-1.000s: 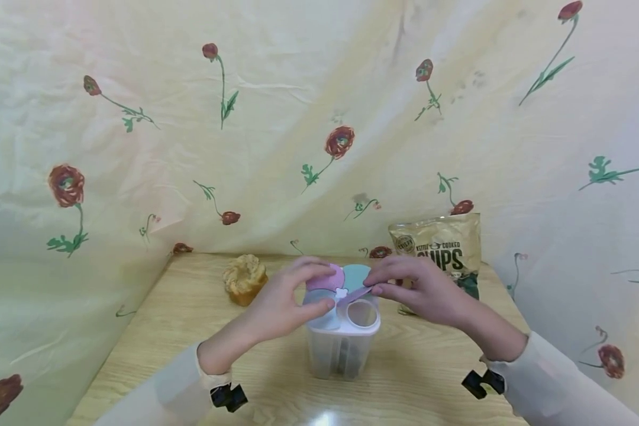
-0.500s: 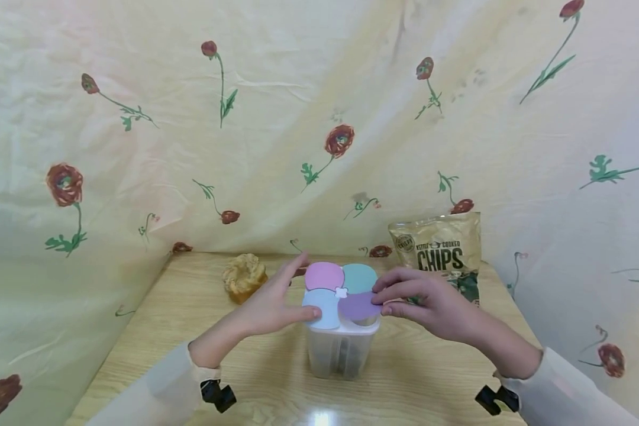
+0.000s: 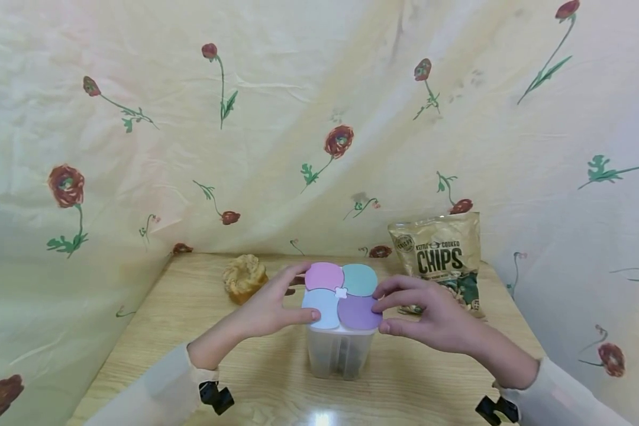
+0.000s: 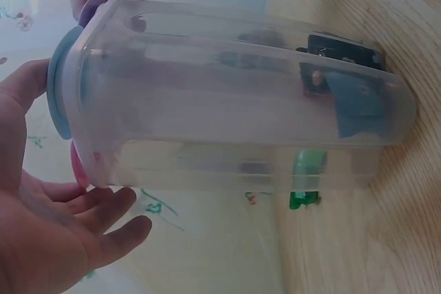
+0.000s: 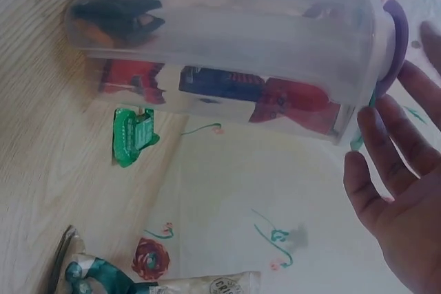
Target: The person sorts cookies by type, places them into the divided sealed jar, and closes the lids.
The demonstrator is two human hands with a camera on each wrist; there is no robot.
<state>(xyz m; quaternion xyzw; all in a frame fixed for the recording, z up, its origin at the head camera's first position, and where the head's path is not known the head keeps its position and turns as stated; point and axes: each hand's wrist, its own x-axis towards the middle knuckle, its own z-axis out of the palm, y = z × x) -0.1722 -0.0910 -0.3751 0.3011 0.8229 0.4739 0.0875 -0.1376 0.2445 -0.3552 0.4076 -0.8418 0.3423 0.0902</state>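
A tall translucent container stands upright on the table. Its top carries a pink lid, a teal lid, a light blue lid and a purple lid, all lying flat. My left hand rests its thumb on the light blue lid, with its fingers extended beside the pink one. On the other side, my right hand touches the purple lid's edge with loosely bent fingers. Small wrapped packets, red and dark blue, show through the container wall in the right wrist view.
A gold bag of chips stands at the back right of the wooden table. A ring-shaped pastry sits at the back left. Behind the container lies a small green packet. Flower-printed cloth hangs behind.
The purple lid, tilted up in my right fingers before, has swung down flat over its round opening. My left fingers have drawn back off the pink lid's top.
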